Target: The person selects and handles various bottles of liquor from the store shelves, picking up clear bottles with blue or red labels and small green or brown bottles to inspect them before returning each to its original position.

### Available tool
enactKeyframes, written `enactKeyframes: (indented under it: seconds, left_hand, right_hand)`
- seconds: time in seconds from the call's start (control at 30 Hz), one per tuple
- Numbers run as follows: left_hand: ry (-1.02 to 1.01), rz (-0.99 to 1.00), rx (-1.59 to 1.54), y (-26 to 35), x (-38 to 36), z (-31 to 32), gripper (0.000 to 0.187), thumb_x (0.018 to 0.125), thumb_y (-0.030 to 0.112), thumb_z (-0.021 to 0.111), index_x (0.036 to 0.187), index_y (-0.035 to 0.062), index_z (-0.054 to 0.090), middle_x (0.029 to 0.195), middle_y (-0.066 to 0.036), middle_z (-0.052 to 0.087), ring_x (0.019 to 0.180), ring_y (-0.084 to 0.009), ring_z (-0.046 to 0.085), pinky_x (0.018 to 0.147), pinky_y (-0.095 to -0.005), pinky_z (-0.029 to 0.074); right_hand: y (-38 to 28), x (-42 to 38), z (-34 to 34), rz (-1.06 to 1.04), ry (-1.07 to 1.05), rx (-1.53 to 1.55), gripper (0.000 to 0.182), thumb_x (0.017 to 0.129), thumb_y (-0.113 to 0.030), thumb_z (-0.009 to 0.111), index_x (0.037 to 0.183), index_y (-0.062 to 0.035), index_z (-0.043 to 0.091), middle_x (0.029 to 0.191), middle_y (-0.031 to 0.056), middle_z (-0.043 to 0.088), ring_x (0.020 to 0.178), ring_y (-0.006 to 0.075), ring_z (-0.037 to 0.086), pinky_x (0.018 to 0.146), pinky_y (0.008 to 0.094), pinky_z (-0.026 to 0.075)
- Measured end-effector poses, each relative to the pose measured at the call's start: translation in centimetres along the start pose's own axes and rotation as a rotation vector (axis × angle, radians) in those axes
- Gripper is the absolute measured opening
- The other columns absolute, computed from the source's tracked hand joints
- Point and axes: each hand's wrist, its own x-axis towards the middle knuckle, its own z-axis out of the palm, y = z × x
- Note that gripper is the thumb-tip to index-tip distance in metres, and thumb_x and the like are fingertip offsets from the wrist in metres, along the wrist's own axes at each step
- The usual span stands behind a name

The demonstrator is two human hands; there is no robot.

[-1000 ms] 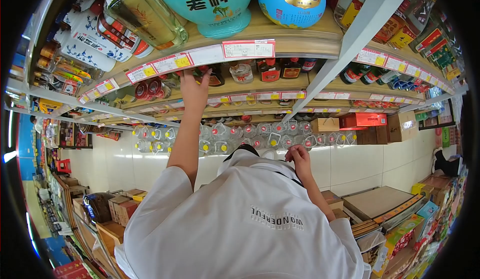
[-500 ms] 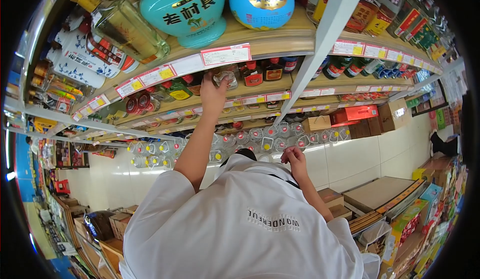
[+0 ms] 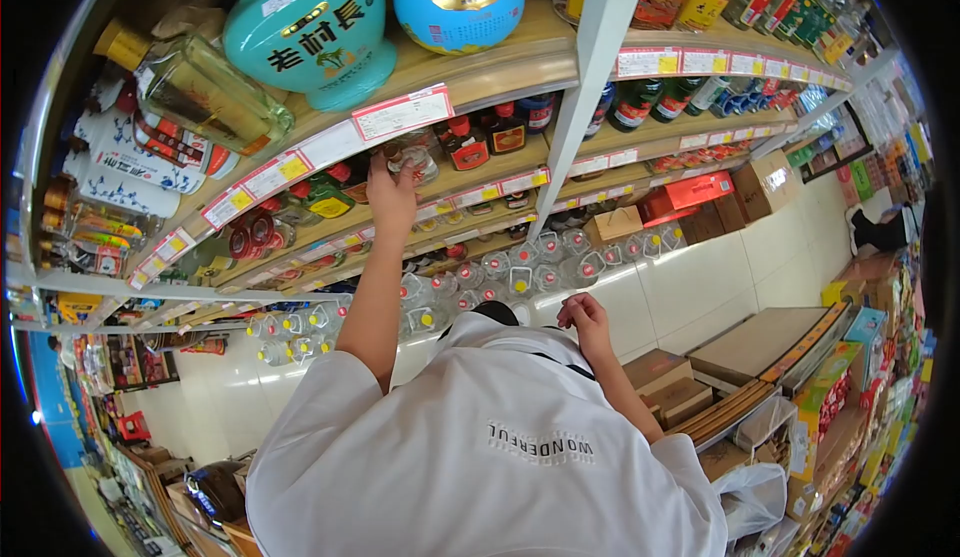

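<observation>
My left hand (image 3: 392,189) reaches onto the second shelf, its fingers wrapped round a clear glass bottle (image 3: 418,165) just under a price-tag strip (image 3: 405,117). Dark bottles with red caps (image 3: 466,143) stand right of it, and a green bottle with a yellow label (image 3: 325,197) is to its left. Above, on the upper shelf, are a large teal jar (image 3: 315,42) and a round blue jar (image 3: 458,2). My right hand (image 3: 583,315) hangs before my body with its fingers curled together; whether anything is in them is too small to tell.
Several clear plastic jugs (image 3: 520,279) line the floor below the shelves. A white upright post (image 3: 590,87) divides the shelving. Cardboard boxes (image 3: 765,187) stand at the right end, with more boxes (image 3: 655,372) behind at lower right. A person's dark shoe (image 3: 880,232) shows at far right.
The view has turned, so the shelves and jars appear shifted left. My left hand is still at the clear bottle on the shelf, and my right hand stays curled in front of me.
</observation>
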Motion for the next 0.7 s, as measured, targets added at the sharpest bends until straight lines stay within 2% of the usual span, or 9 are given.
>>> enactKeyframes:
  seconds: [0.03,0.13,0.23,0.33,0.43,0.5,0.57,0.63,0.7]
  left_hand:
    - [0.005,-0.008,-0.012,0.2,-0.1,0.0,0.043,0.092,0.015,0.065,0.129,-0.0008,0.049,0.118,-0.022,0.057,0.075,-0.0272,0.07,0.047,-0.0354,0.059]
    - [0.038,0.001,0.108,-0.8,-0.1,0.0,0.049,0.09,0.014,0.067,0.132,-0.0047,0.048,0.115,-0.023,0.059,0.074,-0.0253,0.065,0.062,-0.035,0.056]
    - [0.066,0.081,0.141,0.2,-1.1,0.0,0.057,0.089,0.01,0.067,0.138,-0.0054,0.042,0.122,-0.024,0.056,0.073,-0.023,0.061,0.071,-0.0348,0.052]
    - [0.108,0.238,0.182,1.3,-2.3,-0.3,0.064,0.087,0.004,0.065,0.144,-0.0008,0.036,0.133,-0.022,0.047,0.077,-0.022,0.061,0.07,-0.034,0.053]
    - [0.136,0.226,0.132,2.4,-3.9,-1.2,0.063,0.088,0.002,0.064,0.144,0.0007,0.036,0.133,-0.022,0.045,0.079,-0.0218,0.06,0.069,-0.0329,0.053]
    - [0.139,0.323,0.149,3.0,-5.6,-1.7,0.059,0.088,0.001,0.063,0.142,0.0015,0.038,0.132,-0.022,0.044,0.08,-0.0222,0.059,0.068,-0.033,0.052]
    - [-0.022,0.216,0.081,2.6,-8.2,-2.2,0.054,0.088,-0.001,0.061,0.137,0.0001,0.041,0.13,-0.022,0.045,0.08,-0.0231,0.059,0.067,-0.0328,0.052]
    - [-0.175,0.207,0.103,-1.0,-11.4,-1.9,0.047,0.088,-0.001,0.06,0.132,0.0005,0.044,0.128,-0.02,0.047,0.081,-0.0227,0.059,0.069,-0.0332,0.052]
    - [-0.37,0.129,0.103,-2.5,-14.6,-2.0,0.043,0.087,-0.001,0.06,0.127,0.0017,0.048,0.123,-0.022,0.05,0.082,-0.0299,0.06,0.073,-0.0395,0.052]
  right_hand:
    - [0.2,-0.3,0.0,0.011,0.007,0.021,0.015,0.099,-0.017,0.055,0.1,-0.0019,0.058,0.079,0.0057,0.065,0.068,0.0124,0.06,0.066,0.0261,0.049]
    - [0.8,-1.3,0.0,0.021,0.02,0.055,0.015,0.099,-0.017,0.055,0.101,-0.0024,0.058,0.08,0.0055,0.065,0.069,0.0119,0.06,0.068,0.0265,0.05]
    - [0.9,-2.1,0.3,0.013,0.039,-0.003,0.017,0.1,-0.016,0.052,0.1,-0.0007,0.058,0.078,0.0076,0.064,0.068,0.0147,0.06,0.065,0.0281,0.048]
    - [1.4,-3.0,0.8,0.016,0.06,0.024,0.017,0.099,-0.016,0.052,0.1,-0.0005,0.058,0.078,0.0077,0.064,0.067,0.0144,0.06,0.065,0.028,0.048]
    - [2.5,-3.6,1.5,0.053,0.099,0.069,0.015,0.098,-0.015,0.053,0.1,-0.0012,0.058,0.079,0.0082,0.065,0.07,0.0144,0.061,0.067,0.0287,0.05]
    - [3.2,-4.0,1.9,0.06,0.062,0.044,0.015,0.098,-0.015,0.053,0.1,-0.0015,0.058,0.08,0.0083,0.065,0.072,0.0149,0.061,0.068,0.0292,0.051]
    - [3.6,-4.8,2.8,0.094,0.047,0.042,0.014,0.098,-0.013,0.052,0.101,-0.0013,0.058,0.081,0.0076,0.064,0.073,0.0149,0.061,0.07,0.0283,0.051]
    - [4.4,-5.7,3.6,0.075,0.006,-0.014,0.013,0.098,-0.012,0.052,0.101,-0.0015,0.059,0.082,0.0071,0.063,0.075,0.0142,0.061,0.071,0.0278,0.051]
    - [4.2,-7.0,4.6,0.09,-0.023,-0.008,0.012,0.099,-0.011,0.052,0.101,-0.0013,0.058,0.084,0.0068,0.063,0.077,0.014,0.061,0.072,0.0277,0.052]
